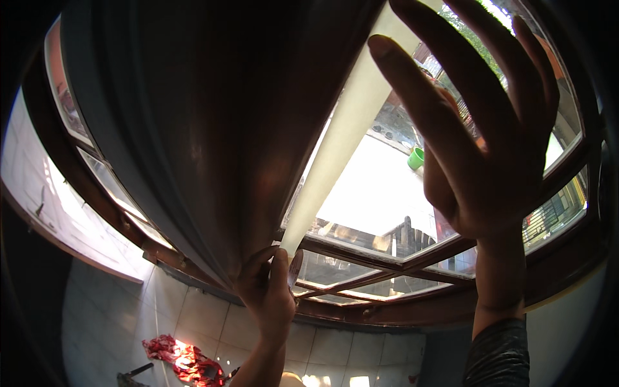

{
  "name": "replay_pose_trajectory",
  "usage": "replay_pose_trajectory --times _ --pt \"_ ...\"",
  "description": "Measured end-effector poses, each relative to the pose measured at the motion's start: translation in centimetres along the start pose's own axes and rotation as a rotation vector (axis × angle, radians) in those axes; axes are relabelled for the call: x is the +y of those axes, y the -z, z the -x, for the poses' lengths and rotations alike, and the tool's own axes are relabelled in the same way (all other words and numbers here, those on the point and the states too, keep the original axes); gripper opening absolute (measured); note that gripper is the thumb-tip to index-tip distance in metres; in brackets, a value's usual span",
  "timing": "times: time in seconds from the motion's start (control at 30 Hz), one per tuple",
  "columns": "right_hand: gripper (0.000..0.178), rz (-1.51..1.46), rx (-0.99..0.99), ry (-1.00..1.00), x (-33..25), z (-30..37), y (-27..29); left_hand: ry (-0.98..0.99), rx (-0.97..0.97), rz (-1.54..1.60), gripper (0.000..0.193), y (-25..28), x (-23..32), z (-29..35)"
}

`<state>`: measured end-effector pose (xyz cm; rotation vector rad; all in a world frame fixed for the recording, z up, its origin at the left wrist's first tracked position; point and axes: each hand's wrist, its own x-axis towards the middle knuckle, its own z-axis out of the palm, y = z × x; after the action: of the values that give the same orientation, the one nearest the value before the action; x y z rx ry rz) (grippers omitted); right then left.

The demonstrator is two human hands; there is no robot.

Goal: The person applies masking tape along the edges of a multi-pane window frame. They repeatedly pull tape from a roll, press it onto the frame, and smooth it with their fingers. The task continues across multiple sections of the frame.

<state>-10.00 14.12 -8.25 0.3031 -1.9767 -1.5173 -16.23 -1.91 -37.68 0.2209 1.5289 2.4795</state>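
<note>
A long, flat, cream strip [348, 119] runs slantwise down along the edge of a dark brown wooden post [258, 129], looking like tape or paper. At its lower end, my left hand [272, 290] pinches the strip between thumb and fingers, close against the wood. My right hand [483, 155] is raised at the upper right with its fingers spread. One fingertip overlaps the strip's edge; whether it presses on it I cannot tell. Behind the right hand is a brown-framed window [380, 261] with several glass panes.
On the pale tiled floor [238, 326] below lies a crumpled red cloth [187, 358], with a dark tool-like thing [134, 375] beside it. Another glazed frame [106, 177] stands at the left. Through the glass show a green bucket [416, 158] and a dark chair-like shape [409, 235].
</note>
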Motion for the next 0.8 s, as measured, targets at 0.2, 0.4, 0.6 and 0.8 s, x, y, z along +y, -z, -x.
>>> replay_pose_trajectory --times 0.2,0.4,0.6,0.8 --pt "0.053 0.002 -0.03 0.063 0.4 0.3 0.6 -0.003 -0.02 0.038 0.009 0.1 -0.2 -0.2" --pt "0.054 -0.008 -0.052 0.129 1.1 0.4 1.0 0.014 -0.031 -0.053 0.009 0.2 0.8 -1.0" --pt "0.055 -0.022 -0.084 0.182 2.0 0.3 1.6 -0.043 -0.072 -0.152 0.013 0.1 1.4 -1.8" --pt "0.053 -0.096 -0.085 0.251 3.2 0.0 1.3 -0.099 -0.106 -0.2 0.011 0.2 2.6 -2.3"
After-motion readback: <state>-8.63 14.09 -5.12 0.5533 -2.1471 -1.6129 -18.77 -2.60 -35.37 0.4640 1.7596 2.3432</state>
